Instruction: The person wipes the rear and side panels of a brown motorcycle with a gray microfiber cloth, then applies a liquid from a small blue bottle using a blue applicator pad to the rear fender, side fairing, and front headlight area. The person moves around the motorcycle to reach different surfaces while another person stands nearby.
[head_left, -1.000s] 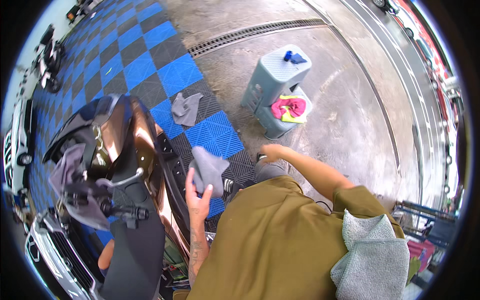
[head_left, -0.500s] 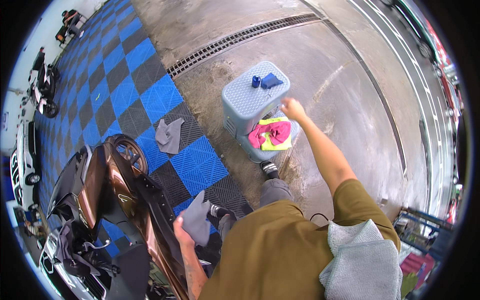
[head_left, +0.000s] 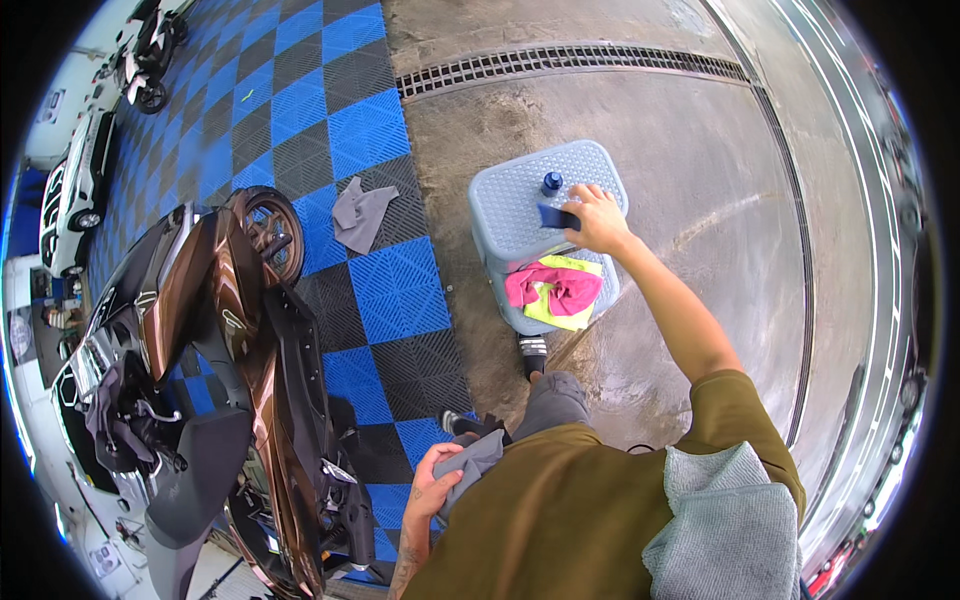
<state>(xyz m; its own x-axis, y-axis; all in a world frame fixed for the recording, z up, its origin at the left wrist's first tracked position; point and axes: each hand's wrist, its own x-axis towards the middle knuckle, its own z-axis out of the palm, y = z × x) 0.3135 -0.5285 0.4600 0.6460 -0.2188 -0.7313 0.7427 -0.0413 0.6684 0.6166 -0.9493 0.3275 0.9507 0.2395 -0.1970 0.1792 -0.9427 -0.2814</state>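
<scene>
My left hand point(head_left: 432, 482) is closed on a grey cloth point(head_left: 474, 462), held low beside my body. At the grey-blue plastic step stool point(head_left: 520, 190), my right hand point(head_left: 598, 222) is closed over a small dark blue piece point(head_left: 556, 216), a folded cloth or pad; I cannot tell which. Just beyond my fingers a small dark blue bottle point(head_left: 552, 183) stands upright on the stool's top. Down on the stool's lower step lie a pink cloth point(head_left: 570, 288) and a yellow-green cloth point(head_left: 580, 318), bunched together.
A brown and black scooter point(head_left: 235, 300) is parked at the left on blue and black floor tiles point(head_left: 400, 290). Another grey cloth point(head_left: 362, 214) lies on those tiles. A drain grate point(head_left: 580, 60) crosses the concrete beyond the stool. A light grey towel point(head_left: 720, 525) hangs on my clothing.
My right hand has come over the stool's top and taken hold of the small dark blue piece. My left hand has drawn the grey cloth closer to my body. The view has shifted.
</scene>
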